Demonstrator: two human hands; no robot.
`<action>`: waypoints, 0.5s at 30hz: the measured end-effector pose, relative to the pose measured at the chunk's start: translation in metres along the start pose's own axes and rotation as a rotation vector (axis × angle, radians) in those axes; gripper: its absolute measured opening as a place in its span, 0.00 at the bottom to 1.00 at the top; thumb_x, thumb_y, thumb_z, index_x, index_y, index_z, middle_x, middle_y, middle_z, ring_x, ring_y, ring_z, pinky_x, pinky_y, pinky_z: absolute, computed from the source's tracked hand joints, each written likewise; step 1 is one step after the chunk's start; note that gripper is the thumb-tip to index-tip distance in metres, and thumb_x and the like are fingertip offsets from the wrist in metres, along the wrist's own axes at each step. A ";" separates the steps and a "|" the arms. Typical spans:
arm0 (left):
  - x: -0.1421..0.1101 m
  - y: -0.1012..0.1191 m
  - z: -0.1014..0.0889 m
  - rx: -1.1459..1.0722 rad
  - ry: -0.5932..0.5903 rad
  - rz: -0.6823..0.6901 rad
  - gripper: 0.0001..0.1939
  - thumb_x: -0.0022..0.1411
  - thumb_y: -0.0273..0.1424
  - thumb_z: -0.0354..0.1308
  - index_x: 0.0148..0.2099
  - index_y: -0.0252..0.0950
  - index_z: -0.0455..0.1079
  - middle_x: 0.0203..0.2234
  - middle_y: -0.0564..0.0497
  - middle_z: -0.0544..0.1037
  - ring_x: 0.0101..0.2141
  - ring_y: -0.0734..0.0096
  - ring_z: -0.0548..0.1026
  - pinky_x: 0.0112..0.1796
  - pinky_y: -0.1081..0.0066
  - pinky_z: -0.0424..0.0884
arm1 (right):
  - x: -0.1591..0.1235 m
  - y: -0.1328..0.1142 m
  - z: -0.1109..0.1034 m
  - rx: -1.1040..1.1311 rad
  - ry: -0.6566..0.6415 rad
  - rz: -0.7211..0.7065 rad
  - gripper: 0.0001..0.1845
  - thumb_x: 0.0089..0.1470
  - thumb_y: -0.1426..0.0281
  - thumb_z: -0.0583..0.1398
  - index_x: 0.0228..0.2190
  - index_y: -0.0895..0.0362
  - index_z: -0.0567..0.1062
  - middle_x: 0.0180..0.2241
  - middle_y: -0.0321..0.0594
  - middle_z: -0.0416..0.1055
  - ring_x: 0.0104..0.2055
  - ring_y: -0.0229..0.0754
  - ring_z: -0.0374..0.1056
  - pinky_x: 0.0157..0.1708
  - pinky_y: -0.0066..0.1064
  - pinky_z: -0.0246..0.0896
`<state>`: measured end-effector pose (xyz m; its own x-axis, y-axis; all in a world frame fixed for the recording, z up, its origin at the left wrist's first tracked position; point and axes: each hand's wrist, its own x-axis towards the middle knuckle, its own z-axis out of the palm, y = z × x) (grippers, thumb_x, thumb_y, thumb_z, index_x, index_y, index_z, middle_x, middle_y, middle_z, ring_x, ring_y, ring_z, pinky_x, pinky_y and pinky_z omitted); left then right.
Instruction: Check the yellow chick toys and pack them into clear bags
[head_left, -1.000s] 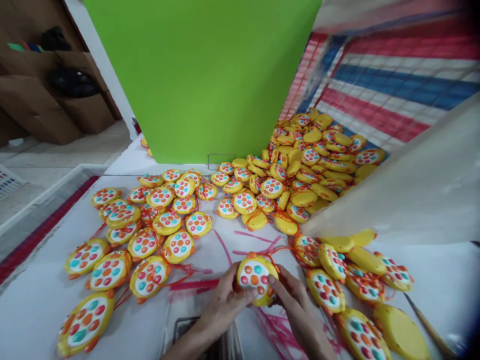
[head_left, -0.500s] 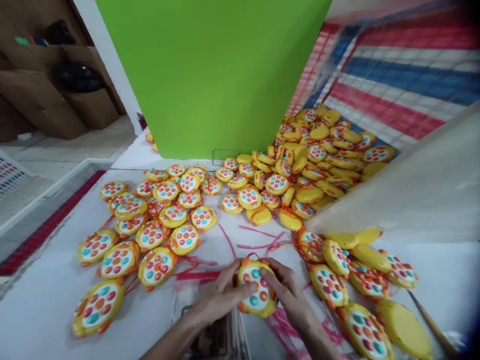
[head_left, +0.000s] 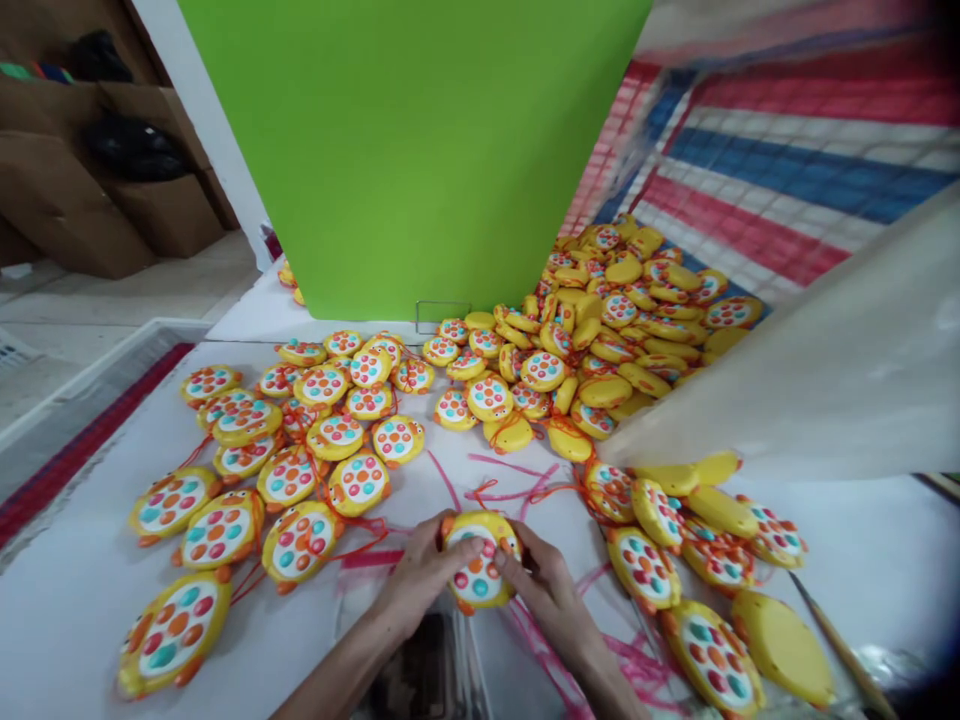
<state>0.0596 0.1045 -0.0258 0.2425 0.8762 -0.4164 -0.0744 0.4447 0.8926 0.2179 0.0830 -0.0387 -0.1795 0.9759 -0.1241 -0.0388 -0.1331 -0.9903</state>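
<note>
"While both hands hold the yellow toy (head_left: 480, 583) button side up, what has just changed?"

"Its angle, mostly. Half a second ago it stands a bit taller than wide between the palms; now it looks turned, with its long way running more across."

"And what are the fingers doing?"

"The left hand (head_left: 417, 577) has its thumb pressed flat on the face, among the coloured buttons. The right hand (head_left: 553, 592) sets its thumb on the face too, near the right edge. The other fingers curl round the sides; behind the toy I can't tell whether they spread or press together."

"So what does the turn mean for the work?"

"Only that the toy is being handled, I'd judge, rather than set down. It is still in both hands, above the near part of the white table (head_left: 82, 620)."

"What lies about it?"

"Pink strips (head_left: 529, 491) just beyond, and a group of toys (head_left: 219, 535) with orange cords (head_left: 365, 545) to the left. To the right are more toys (head_left: 711, 657), some face down, and a thin tool (head_left: 840, 645) beside them. A big heap (head_left: 600, 335) sits further back, by the green panel (head_left: 420, 150)."
</note>
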 end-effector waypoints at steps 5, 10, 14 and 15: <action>0.002 0.012 -0.005 0.161 -0.029 0.065 0.16 0.50 0.40 0.62 0.36 0.34 0.68 0.26 0.52 0.72 0.29 0.69 0.70 0.29 0.75 0.65 | 0.000 0.001 0.003 0.073 -0.043 -0.004 0.22 0.55 0.60 0.55 0.48 0.58 0.66 0.42 0.43 0.71 0.41 0.43 0.67 0.40 0.33 0.65; -0.004 0.015 -0.007 0.282 -0.068 0.039 0.17 0.45 0.39 0.65 0.32 0.34 0.66 0.23 0.55 0.69 0.26 0.72 0.67 0.25 0.77 0.61 | -0.004 0.008 0.001 0.034 -0.123 0.046 0.28 0.51 0.61 0.59 0.52 0.56 0.63 0.47 0.45 0.68 0.46 0.47 0.66 0.43 0.36 0.65; -0.004 0.012 -0.012 0.251 -0.038 0.032 0.15 0.46 0.39 0.63 0.32 0.35 0.65 0.23 0.56 0.69 0.26 0.72 0.67 0.26 0.77 0.61 | -0.006 0.011 0.002 0.134 -0.173 0.045 0.29 0.50 0.60 0.60 0.53 0.55 0.63 0.50 0.46 0.67 0.50 0.49 0.64 0.45 0.37 0.64; -0.004 0.012 -0.013 0.252 -0.030 0.034 0.15 0.46 0.39 0.63 0.32 0.35 0.66 0.23 0.55 0.70 0.27 0.71 0.68 0.26 0.77 0.62 | -0.005 0.012 0.003 0.133 -0.150 0.037 0.29 0.51 0.60 0.60 0.53 0.55 0.63 0.50 0.46 0.67 0.49 0.49 0.64 0.45 0.38 0.64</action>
<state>0.0452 0.1085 -0.0152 0.2728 0.8825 -0.3831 0.1591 0.3514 0.9226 0.2153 0.0756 -0.0498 -0.3274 0.9345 -0.1397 -0.1574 -0.1997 -0.9671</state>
